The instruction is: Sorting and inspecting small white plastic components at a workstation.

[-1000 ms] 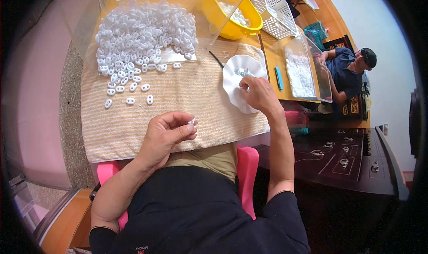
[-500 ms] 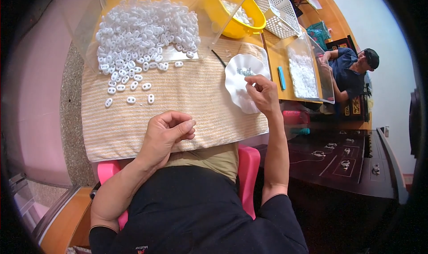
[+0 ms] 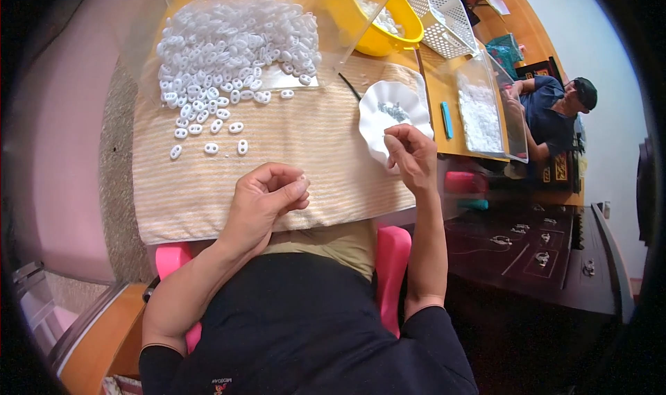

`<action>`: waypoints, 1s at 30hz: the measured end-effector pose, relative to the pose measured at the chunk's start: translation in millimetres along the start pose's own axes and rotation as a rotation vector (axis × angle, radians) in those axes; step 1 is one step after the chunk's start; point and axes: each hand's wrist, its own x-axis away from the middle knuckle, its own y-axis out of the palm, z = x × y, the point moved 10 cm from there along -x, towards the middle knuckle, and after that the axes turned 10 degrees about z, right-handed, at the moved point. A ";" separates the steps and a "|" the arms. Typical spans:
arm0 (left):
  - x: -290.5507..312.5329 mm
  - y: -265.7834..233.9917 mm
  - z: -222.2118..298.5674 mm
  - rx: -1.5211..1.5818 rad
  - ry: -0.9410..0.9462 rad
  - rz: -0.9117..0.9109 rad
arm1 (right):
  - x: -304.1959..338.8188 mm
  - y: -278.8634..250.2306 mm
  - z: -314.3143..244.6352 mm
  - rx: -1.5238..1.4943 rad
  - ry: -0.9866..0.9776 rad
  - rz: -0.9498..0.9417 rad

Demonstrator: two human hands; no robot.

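Over the near edge of a white wavy-rimmed dish (image 3: 375, 122), my right hand (image 3: 414, 160) is closed in a pinch, and whatever its fingertips hold is too small to make out. Small grey metal-looking bits (image 3: 394, 110) lie inside that dish. Above the near part of the striped towel (image 3: 305, 128), my left hand (image 3: 267, 199) is closed, thumb against curled fingers. A tiny whitish bit shows at its fingertips, too small to name. White oval plastic pieces with two holes (image 3: 211, 148) lie loose on the towel, beyond my left hand.
A large heap of the same white pieces (image 3: 236, 45) fills a clear bin at the back left. Behind the dish stand a yellow basin (image 3: 378, 41) and a white perforated basket (image 3: 440, 24). A blue tool (image 3: 446, 120) lies on the right-hand table, near another person (image 3: 551, 110) and a clear box (image 3: 480, 121).
My right hand has drawn back slightly toward me from the metal bits, its fingers still pinched. My left hand stays nearly in place. The whole view has shifted a little.
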 end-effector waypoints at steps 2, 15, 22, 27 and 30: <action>-1.3 -4.0 0.7 0.007 0.009 0.026 | 12.3 20.6 -6.3 -0.163 0.046 -0.080; -3.4 -3.5 0.4 0.026 -0.015 -0.009 | 56.4 109.8 -36.3 -0.313 0.001 -0.354; -2.4 -4.9 1.8 0.026 -0.016 -0.008 | 57.9 111.8 -33.6 -0.397 0.002 -0.337; -1.3 -4.5 2.7 0.052 -0.032 0.018 | 57.9 113.6 -33.8 -0.482 0.069 -0.294; -1.3 -4.5 2.3 0.059 -0.035 0.019 | 59.2 116.4 -30.1 -0.479 0.105 -0.323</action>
